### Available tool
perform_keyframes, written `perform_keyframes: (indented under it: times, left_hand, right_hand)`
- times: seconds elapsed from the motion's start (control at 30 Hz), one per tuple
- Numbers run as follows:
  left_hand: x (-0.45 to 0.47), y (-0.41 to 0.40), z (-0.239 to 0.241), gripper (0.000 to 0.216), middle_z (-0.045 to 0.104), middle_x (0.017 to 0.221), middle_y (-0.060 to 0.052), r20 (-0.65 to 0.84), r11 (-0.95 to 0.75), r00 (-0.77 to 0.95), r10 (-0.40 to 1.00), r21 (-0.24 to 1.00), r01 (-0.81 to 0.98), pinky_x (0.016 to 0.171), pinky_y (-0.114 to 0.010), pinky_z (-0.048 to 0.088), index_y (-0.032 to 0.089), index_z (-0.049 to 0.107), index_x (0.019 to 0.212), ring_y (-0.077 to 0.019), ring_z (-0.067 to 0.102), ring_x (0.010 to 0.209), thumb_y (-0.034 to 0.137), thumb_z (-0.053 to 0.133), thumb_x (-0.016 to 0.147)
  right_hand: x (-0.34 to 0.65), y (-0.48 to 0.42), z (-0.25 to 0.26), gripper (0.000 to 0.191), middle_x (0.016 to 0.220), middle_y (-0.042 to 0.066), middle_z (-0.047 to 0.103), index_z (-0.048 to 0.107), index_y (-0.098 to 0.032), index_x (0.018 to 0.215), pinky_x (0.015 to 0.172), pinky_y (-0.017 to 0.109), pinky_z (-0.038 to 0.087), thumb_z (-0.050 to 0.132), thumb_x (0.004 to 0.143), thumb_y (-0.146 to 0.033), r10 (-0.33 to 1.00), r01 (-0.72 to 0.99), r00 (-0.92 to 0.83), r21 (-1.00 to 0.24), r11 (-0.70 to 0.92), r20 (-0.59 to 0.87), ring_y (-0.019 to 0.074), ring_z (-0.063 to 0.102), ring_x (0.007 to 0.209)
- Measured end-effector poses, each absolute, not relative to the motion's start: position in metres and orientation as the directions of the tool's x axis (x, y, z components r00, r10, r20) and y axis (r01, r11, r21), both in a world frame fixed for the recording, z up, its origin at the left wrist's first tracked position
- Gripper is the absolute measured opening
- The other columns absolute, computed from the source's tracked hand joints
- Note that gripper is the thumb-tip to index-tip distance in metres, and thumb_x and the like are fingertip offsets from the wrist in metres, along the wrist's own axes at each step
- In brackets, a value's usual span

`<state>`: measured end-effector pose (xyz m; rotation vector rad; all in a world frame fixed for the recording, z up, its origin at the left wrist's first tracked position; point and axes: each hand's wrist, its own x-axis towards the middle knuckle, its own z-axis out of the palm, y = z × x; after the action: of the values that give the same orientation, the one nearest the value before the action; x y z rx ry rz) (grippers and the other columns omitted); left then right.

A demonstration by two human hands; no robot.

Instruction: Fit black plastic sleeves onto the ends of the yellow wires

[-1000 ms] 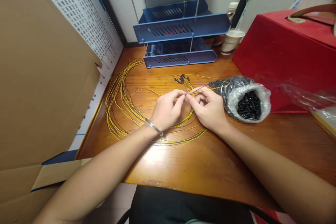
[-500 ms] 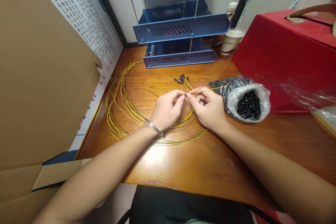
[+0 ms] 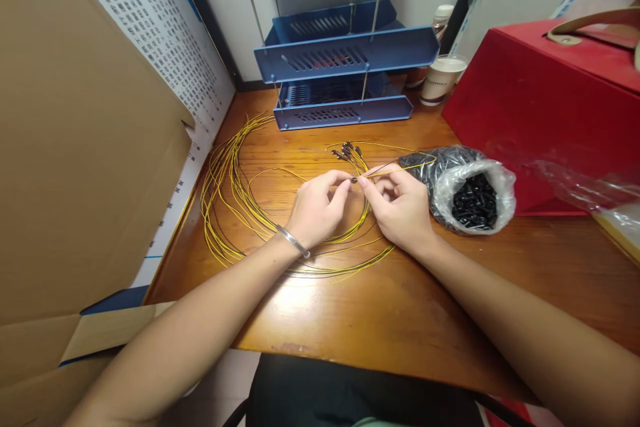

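My left hand [image 3: 323, 207] is closed, its thumb and forefinger pinching a small black plastic piece [image 3: 354, 180]. My right hand [image 3: 400, 203] pinches thin yellow and black wires [image 3: 390, 173] just to the right of that piece; fingers hide where they meet it. Beneath and left of the hands lies a large loose coil of yellow and black wires [image 3: 240, 207]. Beyond the hands, several wire ends carry black connectors [image 3: 347, 151]. To the right of my right hand, a clear plastic bag [image 3: 505, 190] lies with its mouth rolled back, full of small black parts [image 3: 474, 201].
A blue tiered tray rack [image 3: 345, 113] stands at the back of the wooden table [image 3: 360, 327], beside a paper cup [image 3: 442, 83] and a bottle [image 3: 443, 17]. On the right is a red box [image 3: 540, 107] with a strap handle. Cardboard [image 3: 90, 133] rises at the left.
My hands have drawn very slightly apart, and more of the black piece shows between the fingertips. The coil and the bag look the same.
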<state>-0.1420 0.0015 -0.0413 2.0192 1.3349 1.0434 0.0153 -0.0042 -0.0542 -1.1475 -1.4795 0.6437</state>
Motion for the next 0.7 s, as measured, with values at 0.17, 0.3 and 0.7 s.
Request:
perform_keyframes:
  times: [0.17,0.3,0.7]
  left_hand:
    - [-0.1422,0.0011,-0.0409,0.02,0.078,0.102,-0.006,0.32,-0.399,0.24,0.917,0.758,0.516,0.075,-0.025,0.053,0.016,0.071,0.1,-0.0181,0.072,0.093,0.025,0.053,0.097]
    - [-0.1417,0.0008,-0.0402,0.02,0.078,0.102,-0.005,0.32,-0.404,0.248,0.914,0.753,0.52,0.077,-0.025,0.052,0.015,0.071,0.1,-0.0179,0.072,0.093,0.024,0.053,0.097]
    - [-0.1423,0.0016,-0.0421,0.021,0.078,0.1,-0.005,0.322,-0.407,0.249,0.913,0.755,0.514,0.076,-0.025,0.052,0.016,0.071,0.1,-0.0174,0.072,0.09,0.025,0.053,0.097]
  right_hand:
    - [0.0151,-0.003,-0.0545,0.011,0.049,-0.008,0.044,0.063,-0.017,0.084,0.044,0.023,0.027,0.066,0.086,-0.028,0.913,0.333,0.04,-0.867,0.371,0.406,0.0071,0.034,0.042]
    - [0.0151,-0.004,-0.0536,0.01,0.05,-0.008,0.044,0.063,-0.017,0.084,0.044,0.023,0.028,0.066,0.085,-0.027,0.916,0.349,0.035,-0.863,0.365,0.401,0.007,0.035,0.042]
    - [0.0152,-0.0026,-0.0547,0.011,0.05,-0.008,0.044,0.064,-0.017,0.085,0.045,0.024,0.027,0.065,0.086,-0.028,0.915,0.335,0.032,-0.867,0.368,0.401,0.0072,0.035,0.042]
